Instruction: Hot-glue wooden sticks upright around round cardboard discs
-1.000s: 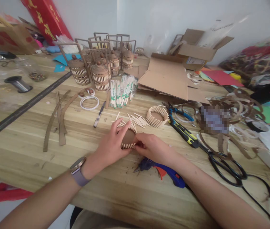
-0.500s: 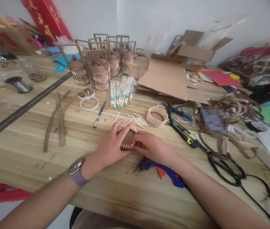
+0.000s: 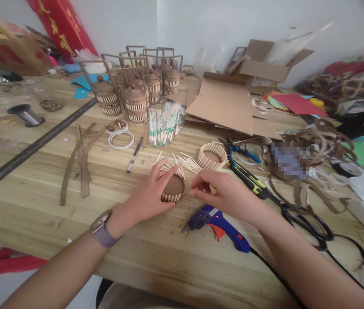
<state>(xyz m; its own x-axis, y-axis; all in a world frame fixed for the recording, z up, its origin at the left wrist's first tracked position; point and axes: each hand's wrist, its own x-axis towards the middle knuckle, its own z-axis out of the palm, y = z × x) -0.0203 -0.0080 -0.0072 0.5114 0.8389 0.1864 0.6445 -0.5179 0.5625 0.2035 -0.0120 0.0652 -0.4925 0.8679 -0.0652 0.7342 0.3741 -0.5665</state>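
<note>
My left hand (image 3: pixel 146 191) grips a small round cardboard base (image 3: pixel 173 187) by its edges, fingers over the far side and thumb at the near rim. Short wooden sticks stand along part of that rim; my fingers hide the rest. Just to the right, apart from the base, my right hand (image 3: pixel 222 191) hovers with loosely curled fingers and nothing visible in them. Below it lies a blue glue gun (image 3: pixel 223 223) with an orange trigger. Loose sticks (image 3: pixel 186 162) are scattered behind the base, next to a finished-looking ring of sticks (image 3: pixel 212 156).
Lidded stick baskets (image 3: pixel 136 105) with tall handles stand at the back. Wrapped stick packs (image 3: pixel 165 124), a craft knife (image 3: pixel 134 155) and cardboard strips (image 3: pixel 82 171) lie nearer. On the right are pliers (image 3: pixel 242 154), a yellow-black cutter (image 3: pixel 249 180), black scissors (image 3: pixel 307 227) and flat cardboard (image 3: pixel 223 103).
My right hand has drawn away from the base's rim to the right and slightly up, uncovering more of the glue gun. My left hand keeps its hold, almost in place.
</note>
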